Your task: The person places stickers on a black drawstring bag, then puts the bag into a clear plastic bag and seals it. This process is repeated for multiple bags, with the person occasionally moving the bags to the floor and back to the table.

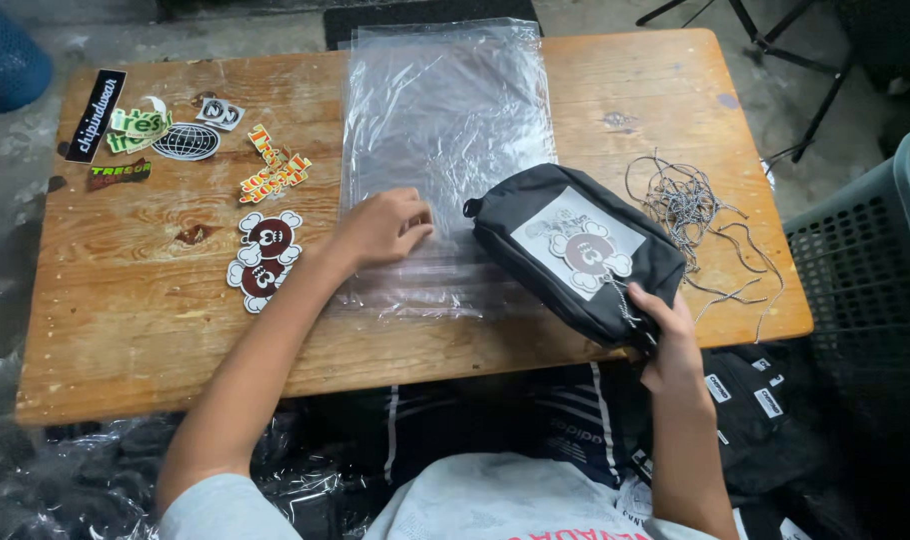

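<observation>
Two hands are working over a wooden table (135, 330) that is filling most of the frame. I am watching the left hand (383, 228) lying at centre frame, its fingers curled down and pinching the top sheet of a stack of clear bags (445, 110). That stack is running from the upper centre of the frame down toward the near table edge. The right hand (665, 335) is sitting at lower right of centre, closed around the near end of a black pouch (575, 250). The pouch is lying tilted just right of the stack, its left end overlapping the plastic. A pale card (578, 243) with a round maroon figure is resting on the pouch's upper face.

I am also seeing these items:
- A tangle of grey strings (690, 205) is spreading at right of the pouch, near the right table edge.
- Two maroon stickers (265, 260) are lying left of the left hand.
- Further stickers (180, 135) are lying at upper left of the frame.
- A grey crate (865, 270) is standing at the right frame edge, off the table.
</observation>
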